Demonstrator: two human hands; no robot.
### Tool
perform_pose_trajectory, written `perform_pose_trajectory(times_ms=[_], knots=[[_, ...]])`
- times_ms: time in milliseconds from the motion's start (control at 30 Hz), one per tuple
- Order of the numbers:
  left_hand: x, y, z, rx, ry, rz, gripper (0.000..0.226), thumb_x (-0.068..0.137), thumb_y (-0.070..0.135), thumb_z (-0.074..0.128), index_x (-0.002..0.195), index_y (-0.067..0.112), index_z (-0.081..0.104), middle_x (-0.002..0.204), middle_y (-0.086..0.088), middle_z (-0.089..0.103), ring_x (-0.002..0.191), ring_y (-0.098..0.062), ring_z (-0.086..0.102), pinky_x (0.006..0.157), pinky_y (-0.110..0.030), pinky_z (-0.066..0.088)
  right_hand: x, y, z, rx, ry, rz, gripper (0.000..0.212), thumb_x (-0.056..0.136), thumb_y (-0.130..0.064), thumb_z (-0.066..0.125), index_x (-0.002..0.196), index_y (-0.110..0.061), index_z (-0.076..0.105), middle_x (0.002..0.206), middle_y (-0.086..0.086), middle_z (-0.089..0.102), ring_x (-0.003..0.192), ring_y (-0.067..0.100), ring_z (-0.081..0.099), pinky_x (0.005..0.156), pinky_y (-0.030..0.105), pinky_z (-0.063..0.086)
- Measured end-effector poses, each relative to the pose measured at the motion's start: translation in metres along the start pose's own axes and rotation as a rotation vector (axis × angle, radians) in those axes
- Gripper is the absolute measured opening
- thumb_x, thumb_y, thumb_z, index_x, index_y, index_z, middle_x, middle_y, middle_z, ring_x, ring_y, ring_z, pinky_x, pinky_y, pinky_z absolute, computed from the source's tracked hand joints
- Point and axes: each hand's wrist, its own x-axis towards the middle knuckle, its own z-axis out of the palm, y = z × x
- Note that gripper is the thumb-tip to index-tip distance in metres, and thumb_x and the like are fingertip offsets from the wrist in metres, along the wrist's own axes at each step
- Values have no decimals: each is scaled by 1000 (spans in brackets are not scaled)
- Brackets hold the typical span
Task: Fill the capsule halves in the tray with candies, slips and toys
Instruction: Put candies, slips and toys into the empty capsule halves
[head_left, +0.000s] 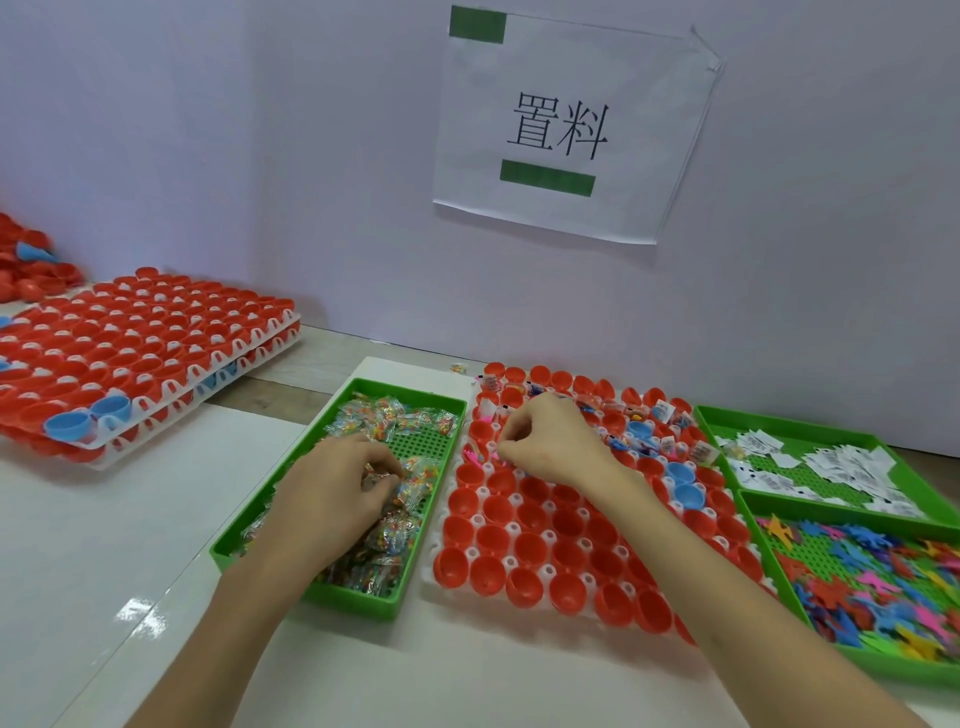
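Pinching candy packets (413, 480), the left hand (337, 491) might drag extras out; right hand (550, 441) curls above capsule halves (519, 519), grasp unclear.

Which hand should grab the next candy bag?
Left, probably. The left hand is in the candy tray, fingers curled on candy bags; the right hand is over the capsule tray.

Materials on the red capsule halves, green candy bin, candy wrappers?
The capsule halves: likely thin moulded plastic, smooth, slight sheen, uniform red. The green bin: rigid plastic, probably; matte, perforated floor. The candy wrappers: clear film, crinkled, glinting, coloured pieces showing through.
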Motion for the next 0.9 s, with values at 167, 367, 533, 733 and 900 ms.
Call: perform_pose_trajectory(times_ms=[167,367,533,733,900], knots=[[0,-1,1,-20,2,7,9,91,24,69,92,31,75,95,15,65,88,-7,58,81,-36,53,-1,5,-1,57,50,-2,18,86,-6,66,83,-15,81,88,-7,75,70,-1,66,57,7,46],[0,-1,1,-33,2,14,10,91,21,69,90,30,75,92,16,64,86,-6,57,78,-35,51,-4,1,-5,50,33,2,15,83,-8,75,81,-23,74,75,-17,61,71,-4,58,50,4,38],[0,-1,1,-38,-2,16,10,91,22,70,90,31,74,93,15,64,86,-3,56,78,-34,52,-2,-6,-4,-12,29,-11,18,80,-6,79,79,-22,70,75,-17,53,67,-2,53,42,4,36],[1,-2,1,-49,-1,14,10,90,22,70,90,31,74,94,15,65,86,-5,57,79,-35,52,-2,-4,-10,30,31,-2,16,77,-13,85,89,-15,76,90,-3,68,88,13,66,84,30,57],[1,-2,2,-43,0,16,10,91,21,70,90,30,74,92,15,64,85,-5,56,77,-34,51,-2,0,-20,82,45,-26,8,87,-11,73,92,-17,77,88,-7,69,81,7,66,73,19,53]])
